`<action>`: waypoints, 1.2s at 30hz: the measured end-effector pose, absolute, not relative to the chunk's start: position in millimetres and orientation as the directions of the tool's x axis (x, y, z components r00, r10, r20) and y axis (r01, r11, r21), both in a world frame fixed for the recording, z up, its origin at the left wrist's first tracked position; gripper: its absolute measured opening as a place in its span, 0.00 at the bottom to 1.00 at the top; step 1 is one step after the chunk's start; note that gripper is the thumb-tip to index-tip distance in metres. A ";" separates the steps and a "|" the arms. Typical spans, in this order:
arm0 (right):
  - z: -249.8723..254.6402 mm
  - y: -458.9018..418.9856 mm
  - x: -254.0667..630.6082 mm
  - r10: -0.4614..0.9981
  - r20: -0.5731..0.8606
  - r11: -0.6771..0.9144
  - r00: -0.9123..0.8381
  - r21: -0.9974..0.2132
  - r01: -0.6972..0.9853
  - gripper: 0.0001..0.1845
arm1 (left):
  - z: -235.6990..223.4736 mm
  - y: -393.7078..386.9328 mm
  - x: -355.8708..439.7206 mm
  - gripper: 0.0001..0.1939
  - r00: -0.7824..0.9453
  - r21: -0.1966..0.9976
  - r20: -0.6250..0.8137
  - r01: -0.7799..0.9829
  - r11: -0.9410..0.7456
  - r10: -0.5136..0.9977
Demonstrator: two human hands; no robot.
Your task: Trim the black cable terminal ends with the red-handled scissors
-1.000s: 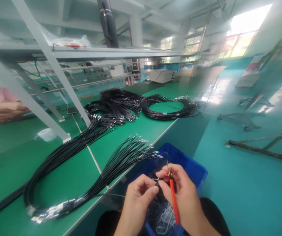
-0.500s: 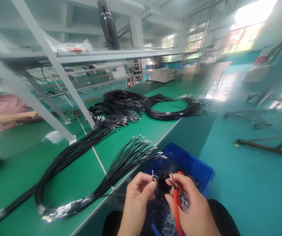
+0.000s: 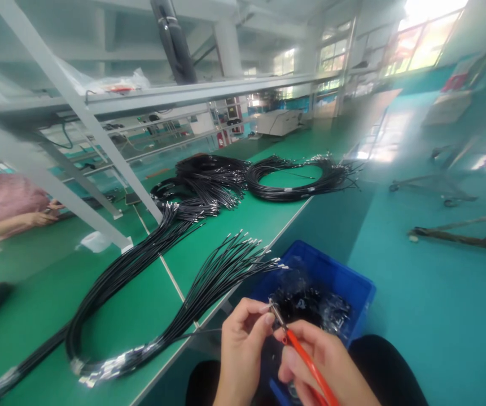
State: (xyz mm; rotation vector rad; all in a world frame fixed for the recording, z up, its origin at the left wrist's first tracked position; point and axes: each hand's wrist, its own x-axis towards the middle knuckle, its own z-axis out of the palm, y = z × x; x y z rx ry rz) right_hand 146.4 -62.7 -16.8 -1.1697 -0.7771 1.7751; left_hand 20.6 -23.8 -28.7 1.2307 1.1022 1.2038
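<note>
My left hand pinches the end of a black cable; the cable runs from the bundle on the bench into that hand, and its tip is small and partly hidden by fingers. In my right hand are red-handled cutting pliers, their jaws touching the cable end at my left fingertips. Left of my hands, a long bundle of black cables curves across the green bench, its pale-tipped ends fanned out toward the edge. Clear tape wraps the bend of this bundle.
Below my hands stands a blue bin holding scraps and plastic. More coiled black cables lie farther along the green bench. A white shelf frame rises over the bench. Across it, at left, another person sits working.
My right hand has brought the pliers leftward and turned them, so their jaws meet the cable end at my left fingertips. The view has shifted slightly.
</note>
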 end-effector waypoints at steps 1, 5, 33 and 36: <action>-15.6 -62.3 146.1 0.895 -0.410 -0.446 -0.178 -0.838 -0.314 0.18 | -29.1 -23.8 21.0 0.03 0.083 0.999 0.030 -0.042 -0.026 0.996; -11.8 -61.6 146.1 0.900 -0.420 -0.434 -0.118 -0.835 -0.337 0.16 | -31.7 -22.9 22.4 0.04 0.106 0.999 0.012 -0.043 -0.007 0.994; -27.5 -62.7 161.6 0.877 -0.373 -0.469 -0.303 -0.804 -0.367 0.26 | -35.7 -20.3 28.7 0.04 0.111 0.988 0.072 0.129 -0.087 0.991; -23.5 -61.6 164.0 0.868 -0.401 -0.486 -0.292 -0.803 -0.344 0.24 | -33.7 -20.6 31.2 0.04 0.088 0.985 0.074 0.147 -0.087 0.993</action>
